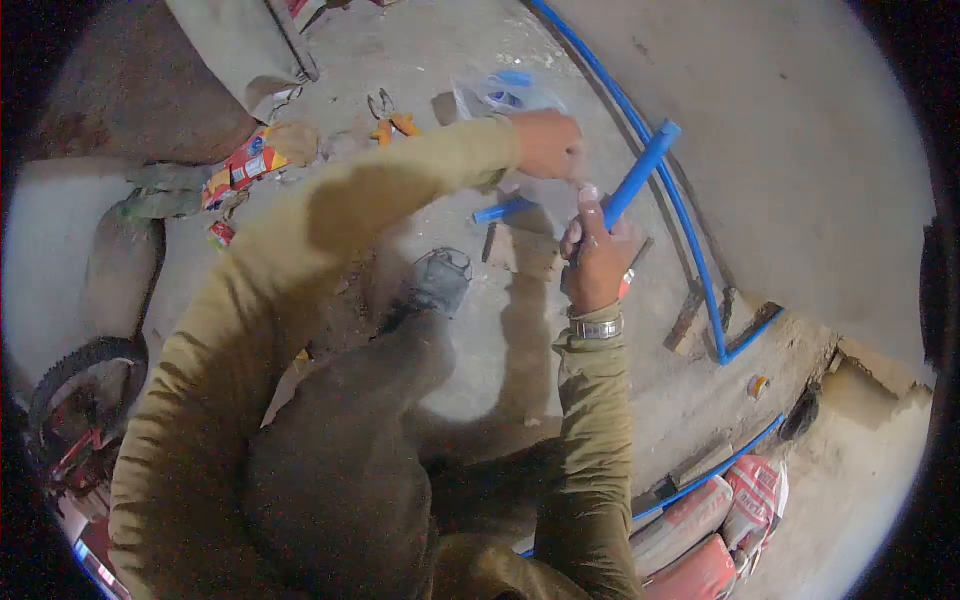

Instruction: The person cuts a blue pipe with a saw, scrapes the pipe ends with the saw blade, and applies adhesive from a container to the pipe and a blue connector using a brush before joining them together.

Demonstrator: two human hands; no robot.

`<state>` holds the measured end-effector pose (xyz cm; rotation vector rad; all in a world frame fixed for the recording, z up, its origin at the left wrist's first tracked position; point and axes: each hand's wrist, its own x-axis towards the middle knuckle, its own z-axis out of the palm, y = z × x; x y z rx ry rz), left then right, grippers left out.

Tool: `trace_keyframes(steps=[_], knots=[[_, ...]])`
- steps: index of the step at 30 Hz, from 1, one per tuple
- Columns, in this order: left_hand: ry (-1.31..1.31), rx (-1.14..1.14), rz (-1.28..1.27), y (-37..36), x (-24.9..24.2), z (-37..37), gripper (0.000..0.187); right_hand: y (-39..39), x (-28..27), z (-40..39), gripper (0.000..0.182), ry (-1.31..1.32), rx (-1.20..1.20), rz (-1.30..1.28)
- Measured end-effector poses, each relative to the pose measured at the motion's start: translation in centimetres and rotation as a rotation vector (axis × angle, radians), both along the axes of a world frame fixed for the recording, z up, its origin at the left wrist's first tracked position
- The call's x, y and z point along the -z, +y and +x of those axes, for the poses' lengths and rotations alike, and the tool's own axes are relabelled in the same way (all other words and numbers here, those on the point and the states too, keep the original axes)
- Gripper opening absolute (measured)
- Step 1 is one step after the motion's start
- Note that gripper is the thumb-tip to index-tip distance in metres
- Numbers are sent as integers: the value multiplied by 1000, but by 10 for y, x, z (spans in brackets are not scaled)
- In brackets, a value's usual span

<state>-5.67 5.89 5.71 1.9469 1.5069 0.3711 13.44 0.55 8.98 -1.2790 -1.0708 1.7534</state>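
Observation:
My right hand, with a metal watch on its wrist, is wrapped round a blue pipe that slants up to the right. Pale residue marks its thumb. Just above it, my left hand is closed with its fingers curled towards the right thumb; I cannot make out what it holds, if anything. A thin dark object shows beside the right hand, its lower part hidden. On the floor below the left hand lie a short blue pipe piece and a brown block.
Orange-handled pliers and a clear plastic bag with blue items lie beyond my hands. A long blue pipe runs along the wall base. My shoe is on the floor. Sacks stand lower right, a tyre at left.

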Motion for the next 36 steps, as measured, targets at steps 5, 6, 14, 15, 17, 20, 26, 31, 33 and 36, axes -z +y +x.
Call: trace_keyframes(steps=[5,6,14,15,17,20,26,31,33,36], knots=[[194,-409,120,17,55,-6,31,-2,-1,-1,32,-57,53,33],[143,-473,194,18,58,-11,32,0,-1,1,34,-39,76,29],[-310,-122,254,-19,-16,-13,17,8,-2,-1,41,111,109,6],[-227,-87,168,-17,-12,-9,17,6,-3,-3,40,116,114,11],[-58,-35,-5,-13,12,4,19,0,-10,-8,36,129,111,17],[305,-238,-65,9,59,-5,41,-6,-15,-8,38,77,55,38],[516,-127,-45,18,70,-5,38,1,-1,0,38,28,65,27],[627,-41,-82,16,69,7,36,8,0,4,43,18,58,64],[693,29,-104,20,74,11,34,11,2,5,44,-9,54,71],[765,111,-148,28,73,8,32,10,-3,11,44,-125,61,135]])
